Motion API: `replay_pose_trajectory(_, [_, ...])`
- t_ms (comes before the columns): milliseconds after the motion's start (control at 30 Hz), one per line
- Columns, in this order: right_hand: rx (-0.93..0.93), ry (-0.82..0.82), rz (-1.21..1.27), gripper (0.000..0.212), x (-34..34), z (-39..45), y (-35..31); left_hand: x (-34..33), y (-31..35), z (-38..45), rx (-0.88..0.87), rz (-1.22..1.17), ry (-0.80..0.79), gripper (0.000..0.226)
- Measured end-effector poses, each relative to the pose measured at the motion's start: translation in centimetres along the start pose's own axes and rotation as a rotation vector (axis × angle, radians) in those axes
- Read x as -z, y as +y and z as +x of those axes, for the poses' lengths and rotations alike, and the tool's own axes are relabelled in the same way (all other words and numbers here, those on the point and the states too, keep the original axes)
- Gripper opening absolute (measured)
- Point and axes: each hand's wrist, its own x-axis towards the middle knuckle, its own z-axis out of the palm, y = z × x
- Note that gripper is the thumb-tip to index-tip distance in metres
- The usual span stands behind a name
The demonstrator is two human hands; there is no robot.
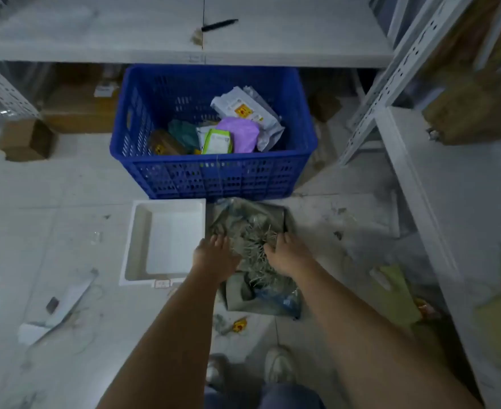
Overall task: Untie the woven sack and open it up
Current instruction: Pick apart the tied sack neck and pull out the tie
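Observation:
The grey-green woven sack lies on the floor in front of me, its frayed top bunched up with loose fibres sticking out. My left hand rests on the left side of the bunched top, fingers spread over the fabric. On the right side, my right hand has its fingers curled into the frayed fabric. A blue plastic layer shows at the sack's near end. Whether a tie still holds the mouth is hidden under my hands.
A blue plastic crate with several parcels stands just beyond the sack. A white foam tray lies left of it. White metal shelving runs along the right, a shelf board across the back. Cardboard box and scraps litter the floor.

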Motion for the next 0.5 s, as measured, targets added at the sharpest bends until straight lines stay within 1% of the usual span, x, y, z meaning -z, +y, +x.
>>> replay_pose_trajectory(100, [-0.018, 0.026, -0.001, 0.07, -4.1, 3.2, 1.6, -4.4, -0.2, 3.2, 0.044, -0.191, -0.074, 0.068])
replay_pose_trajectory(133, [-0.024, 0.039, -0.013, 0.068, -5.5, 4.3, 2.3, -5.9, -0.4, 4.4, 0.039, -0.204, -0.089, 0.068])
replay_pose_trajectory(167, [-0.022, 0.053, -0.023, 0.067, -6.8, 5.4, 2.9, -7.6, -0.6, 5.7, 0.036, -0.212, -0.095, 0.068])
replay_pose_trajectory(300, [-0.033, 0.081, -0.026, 0.064, -10.7, 8.9, 4.6, -12.3, -1.3, 9.3, 0.001, -0.116, -0.111, 0.067])
replay_pose_trajectory(500, [0.004, 0.193, 0.012, 0.06, -14.4, 11.5, 5.8, -14.9, -1.1, 10.3, -0.003, -0.12, -0.099, 0.074])
